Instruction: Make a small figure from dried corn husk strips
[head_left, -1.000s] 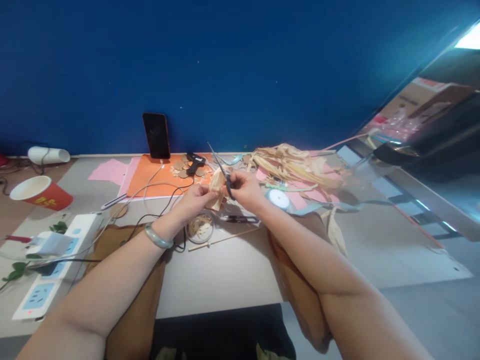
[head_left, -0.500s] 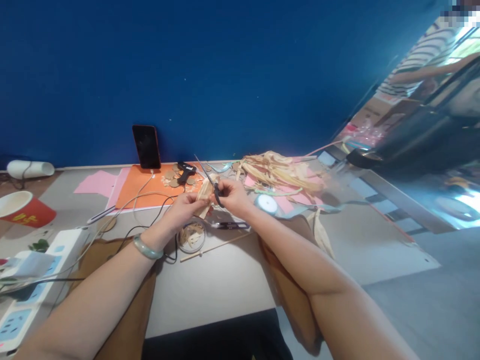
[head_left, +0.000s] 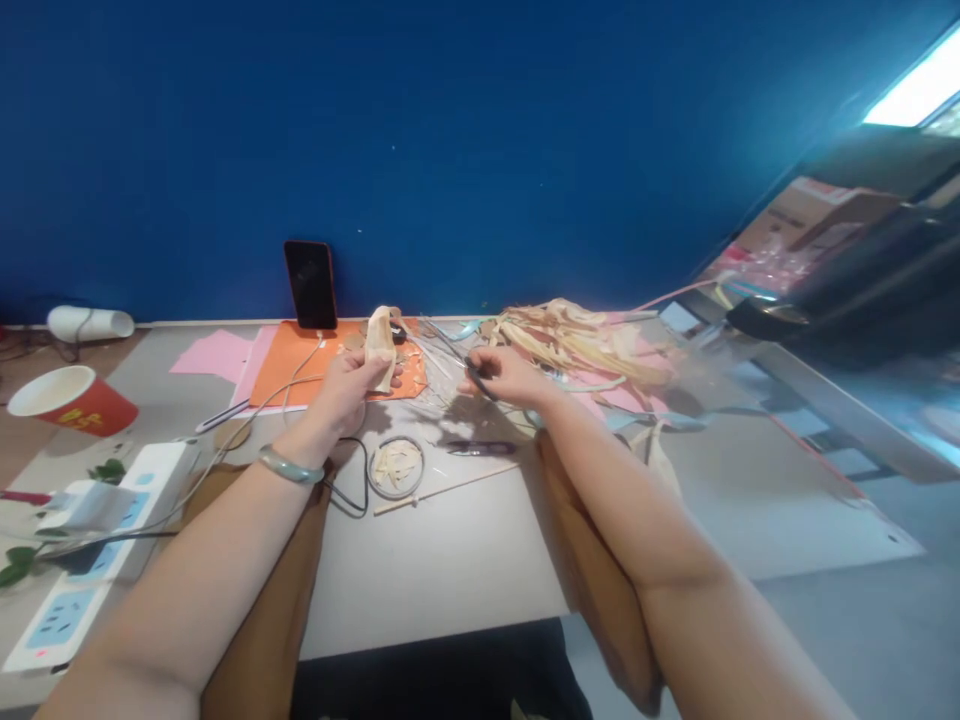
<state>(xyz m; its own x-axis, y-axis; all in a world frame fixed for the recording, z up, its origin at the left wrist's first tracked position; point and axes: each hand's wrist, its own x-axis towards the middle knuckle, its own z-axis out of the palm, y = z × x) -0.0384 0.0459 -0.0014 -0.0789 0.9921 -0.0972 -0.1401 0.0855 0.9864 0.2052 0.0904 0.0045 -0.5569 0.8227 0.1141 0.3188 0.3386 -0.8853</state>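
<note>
My left hand [head_left: 349,390] pinches a pale strip of dried corn husk [head_left: 381,342], held upright above an orange sheet [head_left: 285,362]. A pair of scissors with black handles [head_left: 478,380] is in my right hand [head_left: 514,376], blades pointing up and left, apart from the husk. Just right of that hand lies a heap of dried husks [head_left: 589,342] on pink paper. Below the hands, a round clear dish [head_left: 373,478] contains small husk scraps. Beside it are a dark pen-like tool [head_left: 484,448] and a thin stick [head_left: 457,486]. A black glue gun behind the strip is mostly hidden.
A phone [head_left: 310,286] leans on the blue wall [head_left: 465,150], with a cable running from it. At the left stand a red paper cup [head_left: 94,405] and a white power strip [head_left: 64,620]; a white cup [head_left: 90,323] lies on its side. A cardboard box [head_left: 806,215] is at right.
My hands have moved apart: the left lifted the husk strip leftward, and the right drew the scissors away to the right. The view has shifted, and the person at upper right is out of sight.
</note>
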